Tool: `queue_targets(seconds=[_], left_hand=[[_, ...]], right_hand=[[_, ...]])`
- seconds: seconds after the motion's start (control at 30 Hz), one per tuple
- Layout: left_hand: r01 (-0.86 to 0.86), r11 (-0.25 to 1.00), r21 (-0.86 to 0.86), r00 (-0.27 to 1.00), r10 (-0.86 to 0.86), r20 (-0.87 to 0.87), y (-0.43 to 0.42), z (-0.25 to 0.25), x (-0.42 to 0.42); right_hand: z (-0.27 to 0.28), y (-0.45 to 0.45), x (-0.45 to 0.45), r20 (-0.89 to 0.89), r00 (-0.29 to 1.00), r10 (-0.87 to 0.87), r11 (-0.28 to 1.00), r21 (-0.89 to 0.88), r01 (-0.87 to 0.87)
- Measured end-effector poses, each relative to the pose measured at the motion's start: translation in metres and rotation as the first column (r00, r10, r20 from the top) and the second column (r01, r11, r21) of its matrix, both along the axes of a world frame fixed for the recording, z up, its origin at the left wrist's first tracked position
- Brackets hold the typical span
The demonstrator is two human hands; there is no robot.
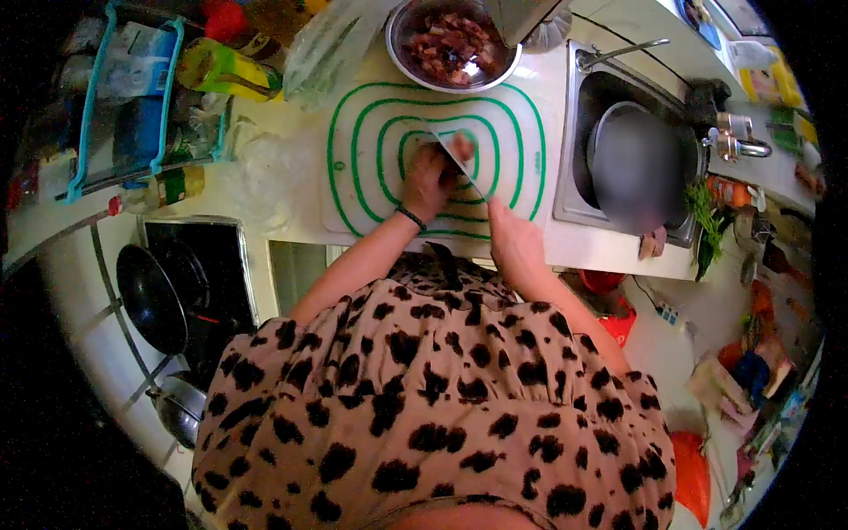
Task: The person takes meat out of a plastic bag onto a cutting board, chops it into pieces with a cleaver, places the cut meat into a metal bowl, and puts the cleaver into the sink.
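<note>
My right hand (517,240) is closed round the handle of a kitchen knife (455,160), its blade slanting up and left over the cutting board. My left hand (427,183) presses down just left of the blade, fingers curled over something dark that I cannot make out. Right of the blade lies a small pinkish-brown piece (462,147), which looks like meat. Beneath it all is a white cutting board (347,168) with green rounded rings. Beyond the board's far edge, a metal bowl (397,55) holds many reddish-brown meat pieces.
A sink (574,190) with a large round pan or lid (632,168) is on the right, beside green leaves (702,221). Plastic bags (265,172) lie left of the board. A blue rack (87,115) stands far left, above a stove with a black wok (150,300).
</note>
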State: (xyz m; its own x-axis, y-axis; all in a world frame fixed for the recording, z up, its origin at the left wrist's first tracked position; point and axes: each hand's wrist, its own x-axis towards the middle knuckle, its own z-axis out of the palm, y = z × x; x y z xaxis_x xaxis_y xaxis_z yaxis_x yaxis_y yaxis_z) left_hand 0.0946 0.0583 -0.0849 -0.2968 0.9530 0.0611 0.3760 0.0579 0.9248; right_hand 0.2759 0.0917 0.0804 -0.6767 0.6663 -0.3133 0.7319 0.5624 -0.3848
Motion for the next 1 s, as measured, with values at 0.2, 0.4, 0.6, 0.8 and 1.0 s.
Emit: queue_targets(seconds=[0.2,0.4,0.6,0.8,1.0], left_hand=[[0.049,0.997,-0.052,0.944,-0.063,-0.325,-0.004,0.029,-0.007],[0.006,0.984,0.177,0.92,0.064,-0.387,0.006,0.025,-0.004],[0.02,0.98,0.2,0.907,0.066,-0.415,0.007,0.039,-0.005],[-0.087,0.996,-0.011,0.982,0.088,0.165,0.008,-0.043,-0.001],[-0.088,0.994,0.067,0.992,0.093,-0.088,0.005,0.016,0.0]], right_hand=[[-0.03,0.025,-0.035,-0.058,0.998,0.019,0.999,0.045,-0.017],[0.013,0.012,0.008,0.009,1.0,-0.027,0.999,0.029,0.027],[0.02,-0.011,0.032,-0.049,0.999,0.005,0.998,0.07,-0.002],[0.028,-0.019,0.031,0.125,0.992,-0.014,1.0,-0.011,0.016],[0.025,-0.017,0.02,0.029,0.999,-0.034,0.999,0.029,0.034]])
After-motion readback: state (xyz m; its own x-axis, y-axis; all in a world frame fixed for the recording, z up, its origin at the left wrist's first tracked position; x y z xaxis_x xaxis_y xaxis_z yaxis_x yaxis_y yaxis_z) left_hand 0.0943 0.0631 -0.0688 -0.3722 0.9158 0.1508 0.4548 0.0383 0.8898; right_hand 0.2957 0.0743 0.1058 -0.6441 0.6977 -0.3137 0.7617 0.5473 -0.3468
